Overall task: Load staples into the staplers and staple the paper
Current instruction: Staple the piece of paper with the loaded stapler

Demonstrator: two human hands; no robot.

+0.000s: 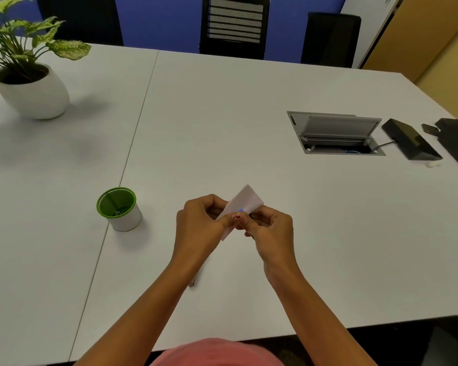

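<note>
A small folded white paper (245, 200) is held above the white table (249, 101), tilted up to the right. My left hand (201, 223) pinches its lower left part, thumb on top. My right hand (271, 231) grips its lower right edge, and a small blue thing (240, 210) shows between the fingers; whether it is a stapler I cannot tell. A thin metallic strip (193, 281), perhaps staples, lies on the table just under my left forearm, mostly hidden.
A green-rimmed white cup (121, 210) stands left of my hands. A potted plant (29, 83) sits at the far left. An open cable box (336, 133) and black devices (410, 140) lie at the right. Chairs stand behind the table.
</note>
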